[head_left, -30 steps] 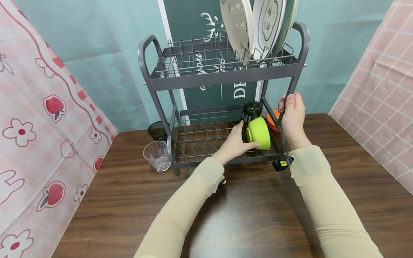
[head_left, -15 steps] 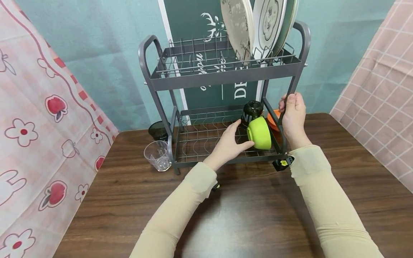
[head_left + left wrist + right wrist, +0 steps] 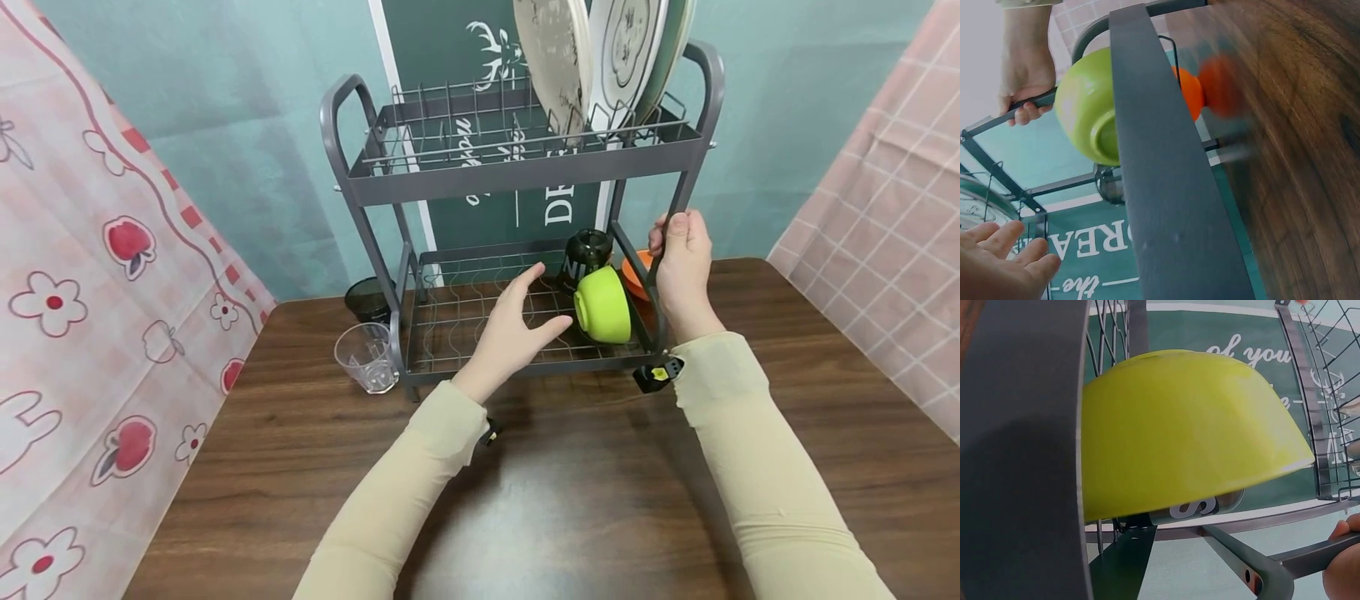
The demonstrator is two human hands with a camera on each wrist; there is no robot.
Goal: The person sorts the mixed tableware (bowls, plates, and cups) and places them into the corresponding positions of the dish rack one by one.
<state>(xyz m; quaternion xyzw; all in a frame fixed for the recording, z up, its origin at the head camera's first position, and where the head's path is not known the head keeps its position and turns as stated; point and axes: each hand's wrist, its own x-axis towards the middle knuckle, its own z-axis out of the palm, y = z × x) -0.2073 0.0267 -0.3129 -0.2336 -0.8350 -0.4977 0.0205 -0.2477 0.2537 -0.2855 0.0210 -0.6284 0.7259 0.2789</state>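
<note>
A lime-green bowl (image 3: 604, 307) rests tilted on its side at the right end of the lower shelf of a grey dish rack (image 3: 525, 177). Just left of it, my left hand (image 3: 506, 329) is apart from the bowl, thumb and fingers spread over the shelf's wires. My right hand (image 3: 684, 271) grips the rack's right front post. Behind the bowl stands a dark glass (image 3: 587, 254) with white lettering. In the left wrist view, the bowl (image 3: 1085, 106) shows its foot ring, partly hidden by the rack's front bar. It fills the middle of the right wrist view.
Several plates (image 3: 555, 62) stand upright on the right of the upper shelf. An orange bowl (image 3: 637, 273) sits behind the rack's right side. On the wooden table (image 3: 585, 483), a clear glass (image 3: 367, 358) and a dark cup (image 3: 367, 302) stand by the rack's left legs.
My left hand has let go of the green bowl and drawn away to the left, its fingers spreading. The bowl stays tilted in place. My right hand keeps its grip on the post.
</note>
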